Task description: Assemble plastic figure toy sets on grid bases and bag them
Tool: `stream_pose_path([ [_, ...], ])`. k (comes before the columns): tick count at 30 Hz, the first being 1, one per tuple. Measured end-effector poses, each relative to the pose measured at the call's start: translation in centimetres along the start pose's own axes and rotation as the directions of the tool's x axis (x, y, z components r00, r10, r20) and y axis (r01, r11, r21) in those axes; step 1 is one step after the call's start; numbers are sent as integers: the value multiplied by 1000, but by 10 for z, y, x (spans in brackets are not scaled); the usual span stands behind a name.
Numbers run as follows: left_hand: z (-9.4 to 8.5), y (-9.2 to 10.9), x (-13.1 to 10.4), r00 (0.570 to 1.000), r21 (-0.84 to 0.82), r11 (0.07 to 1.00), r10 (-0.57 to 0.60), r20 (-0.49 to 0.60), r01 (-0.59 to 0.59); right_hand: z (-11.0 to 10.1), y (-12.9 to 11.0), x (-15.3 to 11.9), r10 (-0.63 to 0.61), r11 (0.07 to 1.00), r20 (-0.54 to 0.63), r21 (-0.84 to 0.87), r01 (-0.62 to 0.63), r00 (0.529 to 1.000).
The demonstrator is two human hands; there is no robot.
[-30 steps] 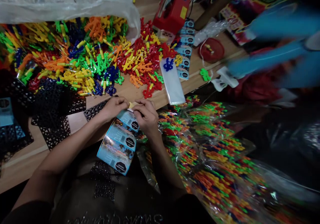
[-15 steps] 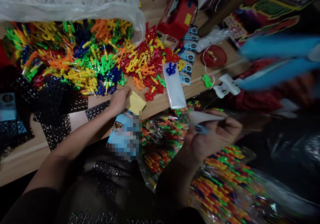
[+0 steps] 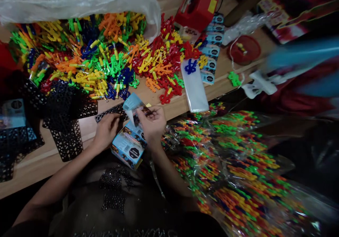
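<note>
My right hand (image 3: 155, 124) pinches a printed blue card (image 3: 134, 102), which is bent upward with its pale underside partly showing. Beside it, my left hand (image 3: 107, 132) has half-bent fingers, thumb apart, and nothing visible between them. It is close to a blue printed card pack (image 3: 129, 145) at the bench's front edge, above my lap. Behind the fingers runs a black perforated strip (image 3: 112, 111). A bit of yellow card (image 3: 148, 105) shows past my right hand; the rest of it is hidden.
Colourful plastic figures with yellow tubes (image 3: 92, 60) spill from a clear bag (image 3: 79, 7). Black perforated pieces (image 3: 66, 138) lie left. Clear sleeves (image 3: 196, 92), a red machine (image 3: 197, 7) and a red dish (image 3: 243, 49) stand right. Filled bags (image 3: 238, 166) sit below the bench.
My right hand has moved left from beyond the bench edge to beside my left hand, carrying the card. My left hand has left the yellow card and drawn back to the left.
</note>
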State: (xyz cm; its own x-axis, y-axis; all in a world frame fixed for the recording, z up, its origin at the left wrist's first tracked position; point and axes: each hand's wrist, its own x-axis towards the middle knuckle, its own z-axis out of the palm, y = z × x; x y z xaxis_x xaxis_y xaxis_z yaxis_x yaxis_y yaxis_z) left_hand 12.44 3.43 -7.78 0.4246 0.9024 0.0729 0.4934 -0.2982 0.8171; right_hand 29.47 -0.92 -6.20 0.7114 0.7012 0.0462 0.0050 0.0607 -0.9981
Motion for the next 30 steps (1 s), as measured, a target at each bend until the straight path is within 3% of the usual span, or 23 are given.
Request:
stream_pose_path([
  [3, -12, 0, -12, 970, -236, 955, -212, -119, 180, 8, 11, -8, 32, 994, 22, -101, -29, 999],
  [6, -9, 13, -5, 958, -351, 913, -262, -115, 208, 12, 16, -18, 9, 984, 14, -177, -6, 1000],
  [10, 1, 21, 9, 944, -359, 896, -314, -101, 260, 16, 16, -26, -21, 985, 25, -172, 25, 999],
  [18, -14, 4, 21, 926, -627, 762, -337, -169, 163, 19, 22, -23, 47, 999, 122, 3, -48, 991],
  [21, -19, 0, 18, 930, -569, 814, -293, -221, 121, 17, 30, -25, 62, 998, 150, -33, -58, 987],
  [26, -12, -7, -1, 958, -329, 925, -247, -145, 189, 6, 41, -27, 109, 988, 114, -122, -95, 987],
  [30, -10, -14, -3, 954, -218, 955, -239, -179, 199, 1, 44, -24, 13, 978, 94, -209, 7, 996],
])
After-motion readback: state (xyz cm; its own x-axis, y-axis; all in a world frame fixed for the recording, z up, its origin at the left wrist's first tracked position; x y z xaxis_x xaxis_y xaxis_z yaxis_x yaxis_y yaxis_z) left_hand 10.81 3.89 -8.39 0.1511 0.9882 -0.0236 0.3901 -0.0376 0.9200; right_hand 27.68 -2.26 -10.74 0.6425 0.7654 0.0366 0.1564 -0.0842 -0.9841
